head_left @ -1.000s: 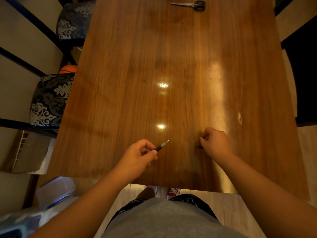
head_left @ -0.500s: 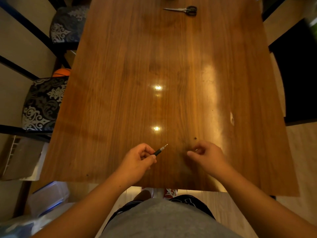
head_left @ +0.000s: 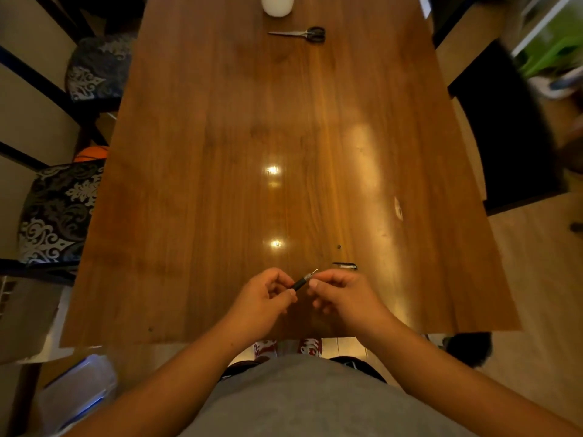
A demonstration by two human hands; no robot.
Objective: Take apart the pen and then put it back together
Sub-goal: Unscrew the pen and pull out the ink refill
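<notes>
My left hand [head_left: 265,298] grips a dark pen body [head_left: 301,281] over the near edge of the wooden table [head_left: 220,152], its metal tip pointing up and to the right. My right hand [head_left: 340,294] pinches the front end of that pen body with thumb and forefinger. A small black pen part [head_left: 345,265] lies loose on the table just beyond my right hand. A tiny dark piece [head_left: 339,246] sits a little farther out.
Scissors [head_left: 299,33] lie at the far end of the table, near a white round object [head_left: 277,4]. Patterned chairs [head_left: 60,212] stand along the left side. A dark chair [head_left: 501,134] is on the right. A plastic bin [head_left: 79,392] sits on the floor at lower left.
My right hand left the black part lying on the table and came left to the pen's tip. My left hand kept hold of the pen body. The camera tilted, showing more of the table's far end.
</notes>
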